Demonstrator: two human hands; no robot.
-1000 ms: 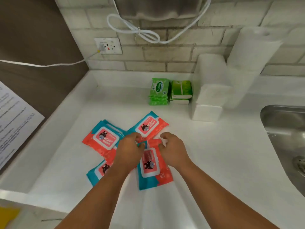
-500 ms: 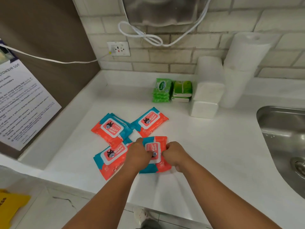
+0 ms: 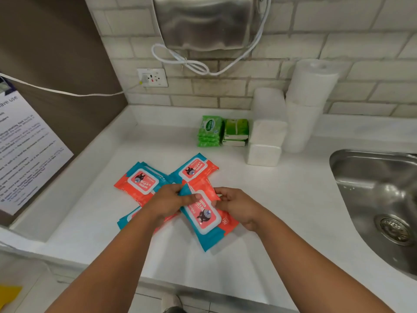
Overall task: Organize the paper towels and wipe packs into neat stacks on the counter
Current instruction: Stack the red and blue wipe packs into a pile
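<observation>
A: Entry, hands. The left hand (image 3: 170, 199) and the right hand (image 3: 237, 204) both grip one red-and-teal wipe pack (image 3: 204, 213) at frame centre, fingers curled over its upper end from either side. The pack tilts, its lower corner pointing toward the counter's front edge.

B: Reason for a two-hand hold?

A: Judgement only: the pack is soft and flat, so pinching both sides of one end gives control of its angle while it is squared up. It appears raised off the counter (image 3: 282, 199) at its far end; contact at the near end cannot be told.

B: Remaining loose packs?

A: Left of centre lies a second wipe pack (image 3: 142, 180), label up, overlapping others beneath it. A third wipe pack (image 3: 194, 169) sits just above the hands, angled. A fourth pack (image 3: 127, 219) shows partly under the left forearm. They fan in different directions, so this group is not yet a stack.

B: Anything already ordered?

A: Upper centre, against the tiled wall: green wipe packs (image 3: 209, 132) piled evenly, a green-and-white pile (image 3: 235, 133) touching beside them, then folded paper towels (image 3: 266, 141) and upright paper towel rolls (image 3: 304, 105). Likely parked at the back to keep working space free.

B: Hazard?

A: The sink (image 3: 379, 199) lies at right, well apart.
</observation>
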